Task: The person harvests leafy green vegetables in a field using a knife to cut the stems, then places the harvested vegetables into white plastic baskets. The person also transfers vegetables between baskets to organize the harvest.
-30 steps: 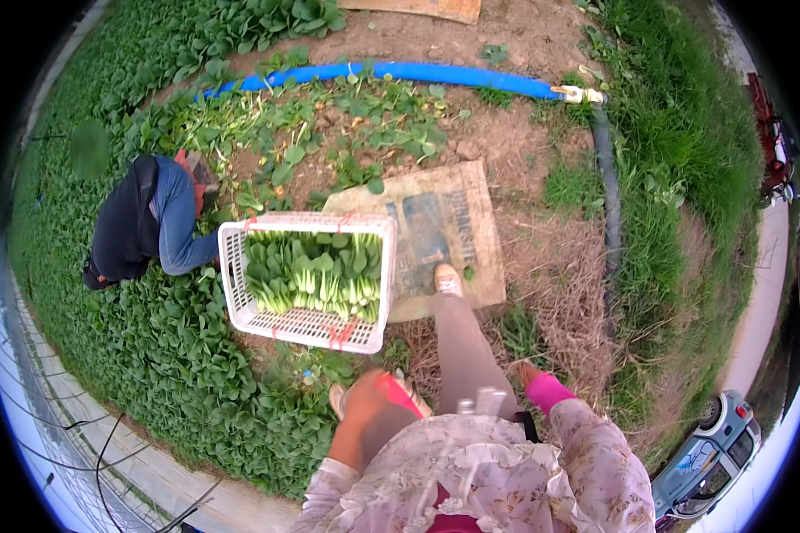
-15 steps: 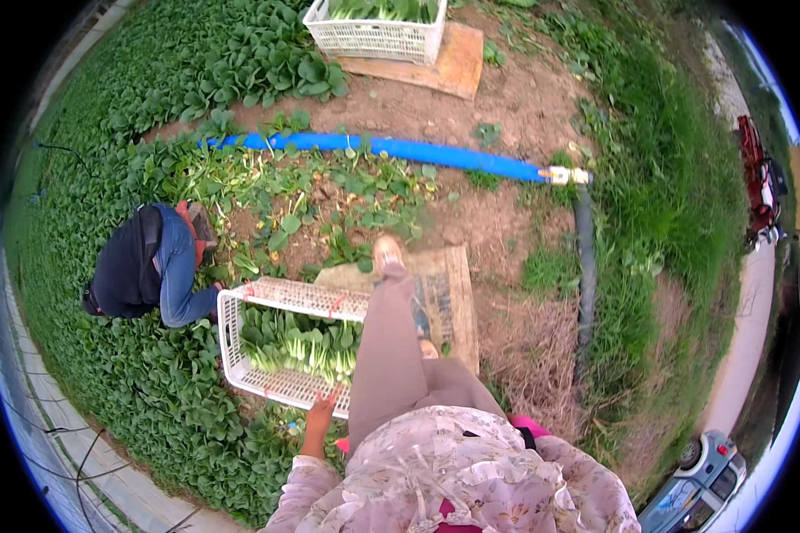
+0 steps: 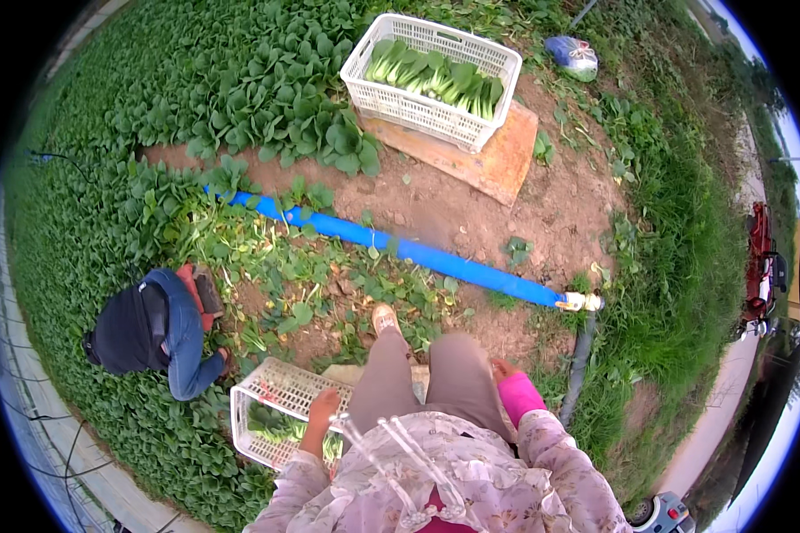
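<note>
My left hand (image 3: 323,406) is over the right part of a white plastic crate (image 3: 292,384), with nothing visible in it. I cannot tell whether it touches the crate. Leafy greens with pale stalks (image 3: 274,423) lie inside that crate, partly hidden by its side. My right hand (image 3: 505,368) hangs beside my right thigh below a pink cuff, its fingers loose and holding nothing I can see. Farther ahead, a second white crate (image 3: 418,102) holds a row of bunched leafy greens (image 3: 436,75) and stands on an orange-brown board (image 3: 498,164).
A blue hose (image 3: 427,256) crosses the ground ahead, joined by a white fitting (image 3: 580,302) to a dark pipe (image 3: 579,366). A person (image 3: 147,333) bends over the crop at left. A tied plastic bag (image 3: 572,58) lies far right.
The view has swung toward the far crate, which now shows whole. My left hand has left the near crate's close rim. My right hand has come into sight, and my legs have shifted.
</note>
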A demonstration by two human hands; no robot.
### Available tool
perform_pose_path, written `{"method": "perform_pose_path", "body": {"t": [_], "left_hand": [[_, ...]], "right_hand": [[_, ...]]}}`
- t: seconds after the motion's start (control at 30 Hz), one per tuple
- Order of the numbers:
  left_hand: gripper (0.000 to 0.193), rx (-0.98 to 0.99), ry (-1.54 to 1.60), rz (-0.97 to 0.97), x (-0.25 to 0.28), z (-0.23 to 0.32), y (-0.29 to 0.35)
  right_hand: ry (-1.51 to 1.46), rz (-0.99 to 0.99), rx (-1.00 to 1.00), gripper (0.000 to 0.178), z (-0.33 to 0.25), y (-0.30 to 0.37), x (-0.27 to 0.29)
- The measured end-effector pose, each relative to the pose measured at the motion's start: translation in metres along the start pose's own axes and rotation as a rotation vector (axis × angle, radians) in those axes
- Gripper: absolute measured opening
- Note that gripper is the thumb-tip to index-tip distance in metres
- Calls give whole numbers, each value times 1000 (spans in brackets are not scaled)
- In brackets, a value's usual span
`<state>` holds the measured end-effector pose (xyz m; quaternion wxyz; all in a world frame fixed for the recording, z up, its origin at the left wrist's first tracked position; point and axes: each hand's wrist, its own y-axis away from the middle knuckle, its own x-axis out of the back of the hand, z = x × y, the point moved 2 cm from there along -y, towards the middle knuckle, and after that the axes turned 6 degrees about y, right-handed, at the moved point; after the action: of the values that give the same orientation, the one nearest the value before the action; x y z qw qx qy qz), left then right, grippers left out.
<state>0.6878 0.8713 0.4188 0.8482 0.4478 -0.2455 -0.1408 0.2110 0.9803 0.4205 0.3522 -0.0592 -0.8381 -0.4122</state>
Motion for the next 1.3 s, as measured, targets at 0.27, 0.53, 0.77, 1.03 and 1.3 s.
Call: {"method": "perform_pose_path", "body": {"t": [0.27,0.53,0.77,1.03,1.3], "left_hand": [[35,-142,49,141,-3,290,-146],[35,97,183,289,-67,397,-281],[41,92,26,311,-88,603,-417],[62,-391,-511,641,-29,713,-658],[60,-310,-503,485,-12,762,-802]], "right_hand": [[-101,39,-344,29,5,-174,149],[-79,149,15,37,-86,-590,273],[-47,347,-250,46,-150,-840,307],[-156,543,-292,54,-168,-887,299],[-283,510,-456,41,-207,-865,302]]}}
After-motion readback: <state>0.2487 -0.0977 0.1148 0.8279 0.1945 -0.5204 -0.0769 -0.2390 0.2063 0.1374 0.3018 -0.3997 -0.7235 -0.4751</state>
